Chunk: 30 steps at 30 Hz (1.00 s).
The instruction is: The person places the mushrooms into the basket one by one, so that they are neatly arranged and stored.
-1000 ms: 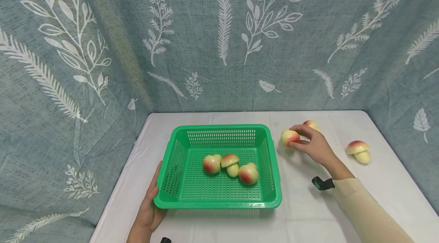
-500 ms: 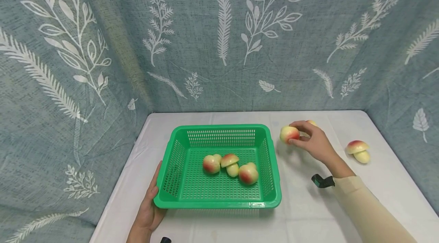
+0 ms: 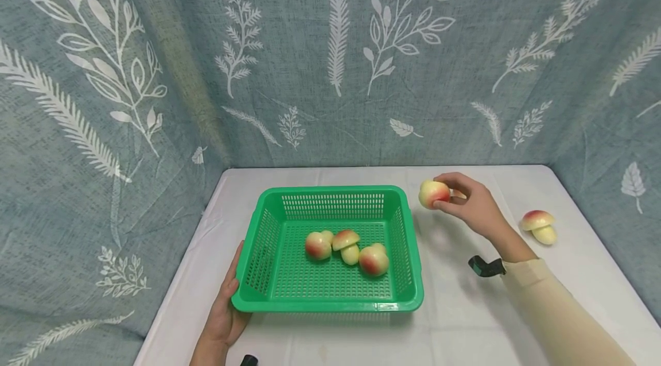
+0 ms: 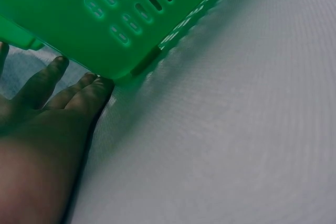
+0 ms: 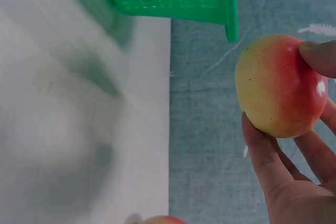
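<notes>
My right hand (image 3: 472, 202) pinches a red-and-yellow toy mushroom (image 3: 432, 194) between thumb and fingertips, just right of the green basket (image 3: 330, 307). Up close in the right wrist view, the mushroom's smooth rounded cap (image 5: 281, 87) faces the camera, and its stem does not show. My left hand (image 3: 224, 311) rests against the basket's left side; the left wrist view shows its fingers (image 4: 79, 95) fairly straight against the lower outer wall (image 4: 94, 35). Inside the basket lie three similar mushrooms, a left one (image 3: 318, 246), a middle one (image 3: 346, 246) and a right one (image 3: 374, 260).
Another mushroom (image 3: 539, 226) lies on the white-covered table (image 3: 465, 320) at the right. One more (image 3: 458, 194) is mostly hidden behind my right hand. A grey-green patterned curtain (image 3: 361, 125) stands behind the table and along both sides.
My right hand and the mushroom in it have shifted slightly up and left in the head view, now covering more of the mushroom behind. The left hand and basket stay put.
</notes>
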{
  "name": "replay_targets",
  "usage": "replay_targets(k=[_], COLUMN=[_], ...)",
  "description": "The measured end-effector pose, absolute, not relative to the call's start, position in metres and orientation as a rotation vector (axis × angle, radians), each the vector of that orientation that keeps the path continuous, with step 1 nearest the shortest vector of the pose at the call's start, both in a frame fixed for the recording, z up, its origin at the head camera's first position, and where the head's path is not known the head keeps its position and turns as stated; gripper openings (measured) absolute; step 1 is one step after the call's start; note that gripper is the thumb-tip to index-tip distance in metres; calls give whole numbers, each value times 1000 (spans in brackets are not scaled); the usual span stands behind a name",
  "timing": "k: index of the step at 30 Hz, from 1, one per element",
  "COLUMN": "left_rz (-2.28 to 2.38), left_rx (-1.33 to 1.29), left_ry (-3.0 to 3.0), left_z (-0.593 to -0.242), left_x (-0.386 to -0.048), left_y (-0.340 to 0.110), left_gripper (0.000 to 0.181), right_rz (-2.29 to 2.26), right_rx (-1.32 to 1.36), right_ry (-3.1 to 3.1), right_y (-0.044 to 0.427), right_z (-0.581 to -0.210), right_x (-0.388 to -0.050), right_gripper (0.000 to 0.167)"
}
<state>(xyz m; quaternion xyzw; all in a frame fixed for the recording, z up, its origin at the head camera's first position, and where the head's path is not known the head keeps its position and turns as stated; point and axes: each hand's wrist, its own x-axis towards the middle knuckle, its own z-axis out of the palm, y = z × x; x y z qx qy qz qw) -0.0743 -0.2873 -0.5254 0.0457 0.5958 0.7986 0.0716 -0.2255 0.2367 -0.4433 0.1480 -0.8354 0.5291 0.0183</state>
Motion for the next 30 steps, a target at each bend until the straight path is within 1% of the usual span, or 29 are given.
replay_targets(k=[8, 23, 30], left_rz=[2413, 2419, 2415], left_rx=[145, 159, 190], left_ry=[1775, 1751, 1731], left_z=[-528, -527, -529], left_x=[-74, -76, -77], left_y=[-287, -289, -290], left_gripper=[70, 69, 69], right_rz=[1615, 1705, 1735], right_rx=[478, 584, 651], right_ry=[-2595, -2528, -2482], right_y=[232, 205, 193], right_z=[-437, -410, -404], right_x=[-225, -231, -235], right_gripper=[47, 50, 50])
